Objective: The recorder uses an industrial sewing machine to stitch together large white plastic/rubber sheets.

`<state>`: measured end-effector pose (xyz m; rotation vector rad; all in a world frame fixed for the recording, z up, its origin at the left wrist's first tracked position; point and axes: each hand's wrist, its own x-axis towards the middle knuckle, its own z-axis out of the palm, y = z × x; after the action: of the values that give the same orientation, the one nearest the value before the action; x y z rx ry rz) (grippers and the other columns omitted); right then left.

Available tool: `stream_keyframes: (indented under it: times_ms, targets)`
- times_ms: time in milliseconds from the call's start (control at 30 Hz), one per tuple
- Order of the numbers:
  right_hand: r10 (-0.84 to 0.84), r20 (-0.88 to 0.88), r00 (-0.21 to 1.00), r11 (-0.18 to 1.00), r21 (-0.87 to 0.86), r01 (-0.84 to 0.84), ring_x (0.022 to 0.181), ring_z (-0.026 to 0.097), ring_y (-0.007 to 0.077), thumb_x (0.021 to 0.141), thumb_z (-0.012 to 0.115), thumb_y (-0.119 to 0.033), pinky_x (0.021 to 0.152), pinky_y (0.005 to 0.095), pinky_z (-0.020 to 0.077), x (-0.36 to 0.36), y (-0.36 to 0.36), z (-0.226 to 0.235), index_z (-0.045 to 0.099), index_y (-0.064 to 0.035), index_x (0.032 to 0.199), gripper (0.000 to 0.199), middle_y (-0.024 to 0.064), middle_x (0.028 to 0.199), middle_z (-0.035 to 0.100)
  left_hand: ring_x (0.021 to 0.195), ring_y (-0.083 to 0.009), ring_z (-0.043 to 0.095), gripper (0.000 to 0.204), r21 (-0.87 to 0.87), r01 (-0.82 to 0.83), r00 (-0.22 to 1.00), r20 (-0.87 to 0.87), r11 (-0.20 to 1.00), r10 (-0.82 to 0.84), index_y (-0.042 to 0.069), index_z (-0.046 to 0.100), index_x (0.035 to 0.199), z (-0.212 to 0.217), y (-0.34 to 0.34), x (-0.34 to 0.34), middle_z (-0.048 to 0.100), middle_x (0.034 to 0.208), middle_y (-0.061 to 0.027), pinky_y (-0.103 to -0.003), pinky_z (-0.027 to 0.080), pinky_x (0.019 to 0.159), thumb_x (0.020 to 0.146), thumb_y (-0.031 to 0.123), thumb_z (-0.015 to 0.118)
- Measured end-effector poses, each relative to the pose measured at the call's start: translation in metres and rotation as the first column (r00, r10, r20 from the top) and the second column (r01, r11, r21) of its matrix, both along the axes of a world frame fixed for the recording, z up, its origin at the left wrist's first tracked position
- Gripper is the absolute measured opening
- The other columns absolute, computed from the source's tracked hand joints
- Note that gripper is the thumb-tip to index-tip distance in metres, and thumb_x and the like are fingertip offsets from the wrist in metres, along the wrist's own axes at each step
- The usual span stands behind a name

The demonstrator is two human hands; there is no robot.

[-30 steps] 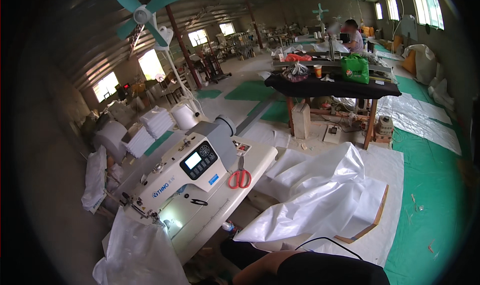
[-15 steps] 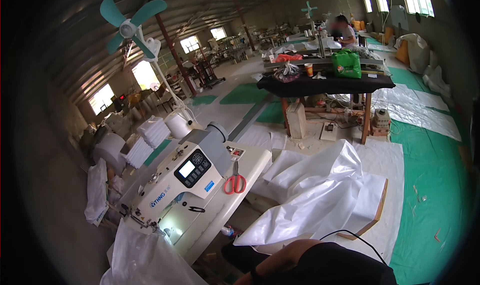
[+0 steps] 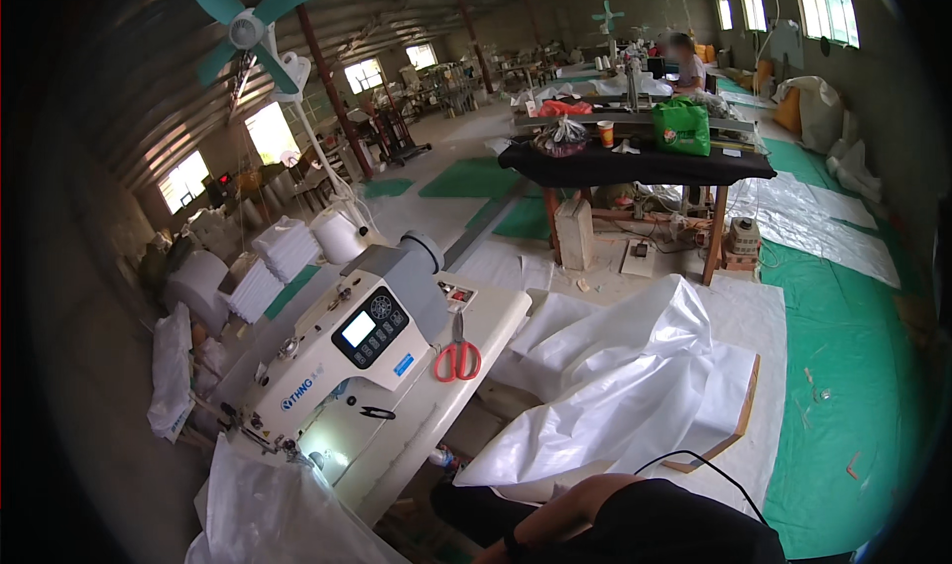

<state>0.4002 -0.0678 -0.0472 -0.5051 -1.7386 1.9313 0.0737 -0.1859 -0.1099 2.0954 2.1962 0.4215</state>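
Neither of my hands shows. My bare right arm (image 3: pixel 567 507), with a dark band near the wrist, bends in at the lower edge, and its hand is cut off below. To the left stands a white and grey sewing machine (image 3: pixel 327 341) with a lit screen. A white plastic sheet (image 3: pixel 273 509) hangs at its needle end, beside the glowing lamp. On the machine's table (image 3: pixel 436 405) lie red-handled scissors (image 3: pixel 457 360) and small black thread snips (image 3: pixel 378 412). More white sheeting (image 3: pixel 605 386) is heaped over a wooden-edged board (image 3: pixel 746 405) to the right.
Beyond is a black-covered table (image 3: pixel 635 168) bearing a green bag (image 3: pixel 681 126), a paper cup (image 3: pixel 606 134) and plastic bags. A teal fan (image 3: pixel 246 31) rises at the left, near stacked white bundles (image 3: pixel 286 251). A person (image 3: pixel 686 63) sits far back. Green sheeting (image 3: pixel 843 395) covers the right floor.
The whole view has shifted slightly, so the machine, table and sheets sit a little further left. The scissors, snips and sheeting keep their places relative to the machine.
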Motion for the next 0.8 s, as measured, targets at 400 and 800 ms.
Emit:
stream_keyframes:
  times_ms: [400,800]
  targets:
    - [0.015,0.021,1.0,0.999,0.029,-0.015,0.079,0.057,0.0187,0.088,0.055,-0.032,0.069,0.0367,0.047,0.022,-0.004,-0.01,0.058,-0.0073,0.094,0.025,0.0068,0.09,0.062,0.068,-0.0288,0.064,0.038,-0.041,-0.396,0.906,-0.179,0.917,0.384,0.007,0.066,0.079,-0.066,-0.035,-0.059,0.066,0.075,-0.0113,-0.045,0.05,0.062,0.089,0.039,0.046]
    - [-0.131,0.12,0.984,0.827,-0.534,0.175,0.089,0.06,0.023,0.092,0.052,-0.024,0.076,0.0379,0.05,-0.051,-0.052,-0.006,0.055,0.0001,0.108,0.029,0.0126,0.099,0.06,0.078,-0.0332,0.06,0.019,-0.058,-0.487,0.865,-0.169,0.871,0.472,0.003,0.059,0.085,0.026,-0.094,-0.022,0.061,0.084,-0.0149,-0.046,0.047,0.07,0.083,0.021,0.053]
